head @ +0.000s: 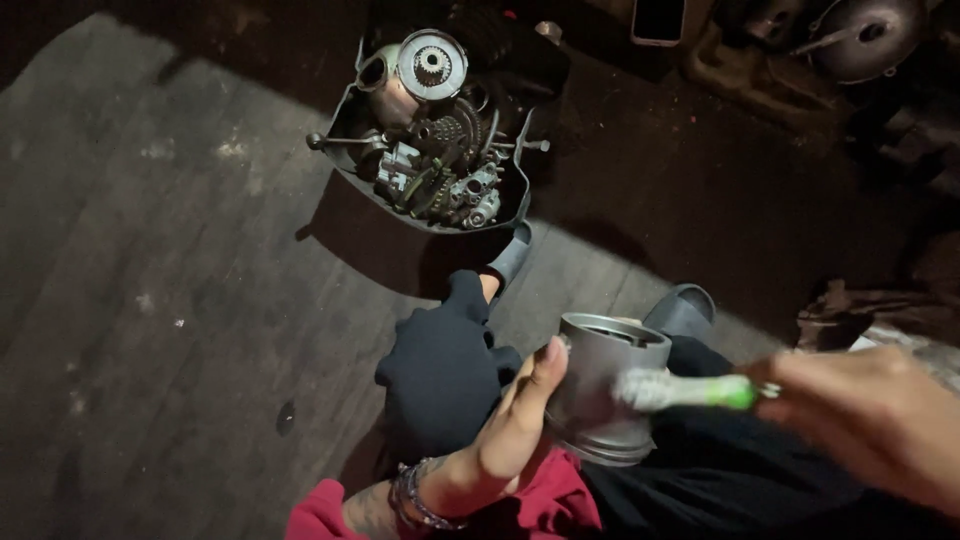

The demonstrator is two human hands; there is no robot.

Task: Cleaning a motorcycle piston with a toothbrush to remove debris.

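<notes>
Scrubbing of a grey metal piston (605,385) with a green-handled toothbrush (685,391), over the lap.

The piston was gripped at its 9 o'clock side by the left hand (510,425), fingers closed round the skirt, apparently so that the wall faced the brush. The toothbrush was pinched in the closed fingers of the right hand (875,420) at 3 o'clock, bristles laid against the metal. At 12 o'clock a black tray (345,175) of gears and engine parts was set on the dark, worn plank floor (150,250); the room was dimly lit.
</notes>
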